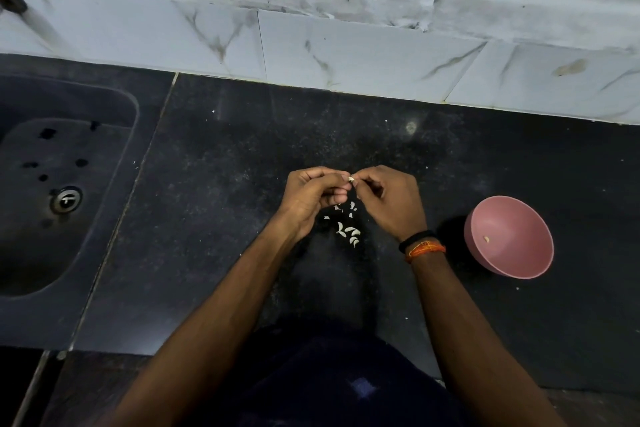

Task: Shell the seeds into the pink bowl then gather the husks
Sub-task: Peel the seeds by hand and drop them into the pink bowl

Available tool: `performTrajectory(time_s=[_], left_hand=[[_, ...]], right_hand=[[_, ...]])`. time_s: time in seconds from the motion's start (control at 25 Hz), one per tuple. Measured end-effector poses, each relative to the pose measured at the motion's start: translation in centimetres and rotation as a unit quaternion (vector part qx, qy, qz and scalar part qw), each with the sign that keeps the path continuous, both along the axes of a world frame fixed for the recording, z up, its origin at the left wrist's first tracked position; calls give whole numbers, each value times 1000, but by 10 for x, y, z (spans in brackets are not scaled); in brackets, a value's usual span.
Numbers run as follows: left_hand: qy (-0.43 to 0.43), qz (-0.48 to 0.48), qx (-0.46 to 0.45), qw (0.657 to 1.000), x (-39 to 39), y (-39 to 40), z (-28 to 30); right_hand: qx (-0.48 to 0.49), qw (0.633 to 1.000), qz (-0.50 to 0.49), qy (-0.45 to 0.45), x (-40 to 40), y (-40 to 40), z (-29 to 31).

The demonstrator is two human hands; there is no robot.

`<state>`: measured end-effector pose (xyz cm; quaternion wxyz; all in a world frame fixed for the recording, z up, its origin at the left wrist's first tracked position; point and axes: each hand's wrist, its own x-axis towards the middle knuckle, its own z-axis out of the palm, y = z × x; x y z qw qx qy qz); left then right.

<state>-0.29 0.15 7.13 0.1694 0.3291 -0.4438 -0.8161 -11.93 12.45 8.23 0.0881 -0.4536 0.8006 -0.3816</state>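
Observation:
My left hand and my right hand meet above the middle of the black counter. Together their fingertips pinch one small pale seed. Just below the hands, several white husks lie scattered on the counter. The pink bowl stands to the right of my right wrist, tilted toward me, with one shelled kernel inside.
A dark sink with a metal drain is set into the counter on the left. A white marble-patterned tiled wall runs along the back. The counter's front edge is near my body.

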Motion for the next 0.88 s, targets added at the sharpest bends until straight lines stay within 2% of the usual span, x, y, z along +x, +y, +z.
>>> performTrajectory(time_s=[0.16, 0.36, 0.72, 0.88], left_hand=[[-19, -6, 23, 1000, -1, 1, 0], [-7, -25, 29, 999, -1, 0, 0], [28, -70, -39, 996, -1, 4, -6], [8, -70, -73, 995, -4, 6, -9]], right_hand=[[9, 1000, -8, 9, 2, -1, 3], [-9, 996, -34, -80, 3, -3, 2], [-13, 985, -70, -157, 3, 0, 0], [-5, 988, -86, -126, 7, -1, -2]])
